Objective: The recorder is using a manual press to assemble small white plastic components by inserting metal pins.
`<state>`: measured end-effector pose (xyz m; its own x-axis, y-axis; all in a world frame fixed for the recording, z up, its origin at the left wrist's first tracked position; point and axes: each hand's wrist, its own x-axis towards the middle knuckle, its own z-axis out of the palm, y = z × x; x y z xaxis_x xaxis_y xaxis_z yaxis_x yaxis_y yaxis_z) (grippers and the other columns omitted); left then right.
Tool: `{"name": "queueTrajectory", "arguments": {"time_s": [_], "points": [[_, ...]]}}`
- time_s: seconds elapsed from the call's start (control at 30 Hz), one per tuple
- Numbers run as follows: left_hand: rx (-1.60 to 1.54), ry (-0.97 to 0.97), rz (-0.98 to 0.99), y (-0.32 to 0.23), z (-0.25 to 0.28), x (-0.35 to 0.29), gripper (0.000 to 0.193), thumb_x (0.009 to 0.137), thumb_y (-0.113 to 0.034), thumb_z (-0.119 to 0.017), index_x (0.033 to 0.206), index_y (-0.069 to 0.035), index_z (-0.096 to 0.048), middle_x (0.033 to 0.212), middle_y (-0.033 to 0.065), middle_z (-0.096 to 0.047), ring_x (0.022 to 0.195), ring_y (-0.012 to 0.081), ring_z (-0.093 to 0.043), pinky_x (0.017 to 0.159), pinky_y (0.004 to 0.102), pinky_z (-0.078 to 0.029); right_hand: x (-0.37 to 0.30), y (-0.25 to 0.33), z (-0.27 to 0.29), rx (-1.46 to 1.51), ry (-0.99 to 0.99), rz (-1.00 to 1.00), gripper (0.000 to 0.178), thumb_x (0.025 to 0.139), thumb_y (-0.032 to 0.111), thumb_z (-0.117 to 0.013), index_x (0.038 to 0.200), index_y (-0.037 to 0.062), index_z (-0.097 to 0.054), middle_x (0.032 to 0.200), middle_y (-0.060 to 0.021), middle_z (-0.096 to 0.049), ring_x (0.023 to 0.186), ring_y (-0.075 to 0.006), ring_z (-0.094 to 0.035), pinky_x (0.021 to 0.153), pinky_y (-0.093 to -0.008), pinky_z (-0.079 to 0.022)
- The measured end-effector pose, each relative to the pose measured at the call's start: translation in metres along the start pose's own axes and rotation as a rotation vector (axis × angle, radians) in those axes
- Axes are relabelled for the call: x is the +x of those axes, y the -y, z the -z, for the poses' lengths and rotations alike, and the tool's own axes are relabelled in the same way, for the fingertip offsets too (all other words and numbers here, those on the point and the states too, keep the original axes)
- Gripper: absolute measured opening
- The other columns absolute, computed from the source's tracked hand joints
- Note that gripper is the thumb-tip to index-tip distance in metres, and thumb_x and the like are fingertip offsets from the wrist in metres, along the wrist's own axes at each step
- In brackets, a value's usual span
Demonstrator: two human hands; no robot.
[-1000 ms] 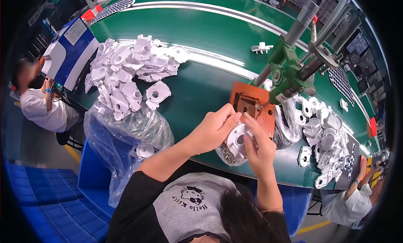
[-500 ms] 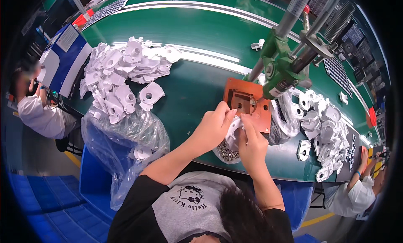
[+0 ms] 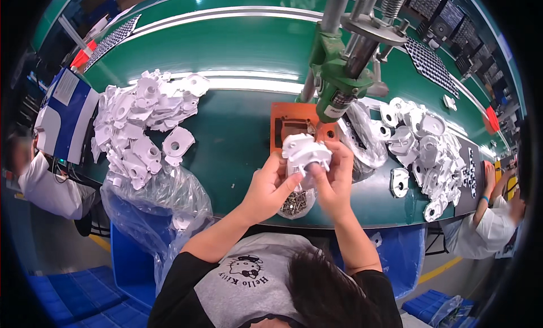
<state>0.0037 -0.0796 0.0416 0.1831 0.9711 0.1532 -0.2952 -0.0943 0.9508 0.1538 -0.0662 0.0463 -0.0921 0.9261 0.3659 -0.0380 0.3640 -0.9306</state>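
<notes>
A white moulded plastic part [image 3: 305, 151] is held up between my two hands, with short pegs on its near side. My left hand [image 3: 268, 187] grips its left edge, thumb at the lower front. My right hand [image 3: 337, 178] closes round the right side, its thumb pressed on the lower front. Just behind the part lies an orange fixture plate [image 3: 279, 114], partly hidden by it, under the green press [image 3: 335, 86]. Below my hands, a clear bag of small metal screws [image 3: 294, 203] sits at the table's near edge.
White parts are heaped on the left [image 3: 138, 116] and right [image 3: 427, 149] of the green table. A clear plastic bag [image 3: 161, 198] hangs over a blue bin [image 3: 133, 260]. A blue-white machine [image 3: 67, 116] stands far left. People in white sleeves work at both sides.
My hands have lifted the white part and turned it, so its pegged side now shows. My fingers shifted from pinching its top to gripping both sides. The whole view has shifted too.
</notes>
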Motion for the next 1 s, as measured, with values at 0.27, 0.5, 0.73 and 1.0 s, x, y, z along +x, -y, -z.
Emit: {"name": "queueTrajectory", "arguments": {"time_s": [0.27, 0.5, 0.73, 1.0], "points": [[1.177, -0.02, -0.243, -0.015, 0.025, 0.039, 0.02, 0.077, -0.01, -0.065, 0.093, -0.005, -0.053, 0.085, 0.0121, -0.063, 0.07, 0.0288, -0.065, 0.06, 0.0363, -0.052, 0.051, -0.067, 0.111, -0.893, -0.171, -0.016, 0.016, 0.085, 0.013, -0.059, 0.098, 0.006, -0.062, 0.084, -0.0109, -0.063, 0.08, -0.0234, -0.06, 0.07, -0.0339, -0.047], [1.386, -0.057, -0.702, 0.018, 0.026, 0.071, 0.012, 0.074, -0.006, -0.061, 0.085, -0.006, -0.054, 0.091, 0.0121, -0.062, 0.087, 0.0298, -0.064, 0.075, 0.0388, -0.052, 0.059, -0.104, 0.132, -1.309, 0.003, -0.139, 0.011, 0.078, 0.018, -0.06, 0.08, 0.0081, -0.064, 0.082, -0.0142, -0.064, 0.082, -0.0351, -0.06, 0.071, -0.0465, -0.047], [1.498, -0.028, -0.702, 0.01, 0.028, 0.066, 0.013, 0.071, -0.008, -0.061, 0.083, -0.007, -0.056, 0.082, 0.0114, -0.061, 0.08, 0.0272, -0.064, 0.07, 0.0385, -0.049, 0.063, -0.112, 0.135, -1.251, -0.067, -0.13, 0.013, 0.081, 0.015, -0.057, 0.08, 0.0026, -0.06, 0.075, -0.0175, -0.064, 0.072, -0.0375, -0.061, 0.065, -0.0459, -0.049], [1.607, 0.076, -0.785, 0.029, 0.012, 0.072, 0.014, 0.076, -0.01, -0.06, 0.088, -0.006, -0.055, 0.107, 0.0198, -0.06, 0.092, 0.0307, -0.062, 0.084, 0.0412, -0.046, 0.062, -0.086, 0.132, -0.528, -0.221, -0.31, 0.011, 0.088, 0.007, -0.059, 0.092, -0.0035, -0.059, 0.075, -0.0128, -0.065, 0.064, -0.0177, -0.067, 0.057, -0.0285, -0.051]]}}
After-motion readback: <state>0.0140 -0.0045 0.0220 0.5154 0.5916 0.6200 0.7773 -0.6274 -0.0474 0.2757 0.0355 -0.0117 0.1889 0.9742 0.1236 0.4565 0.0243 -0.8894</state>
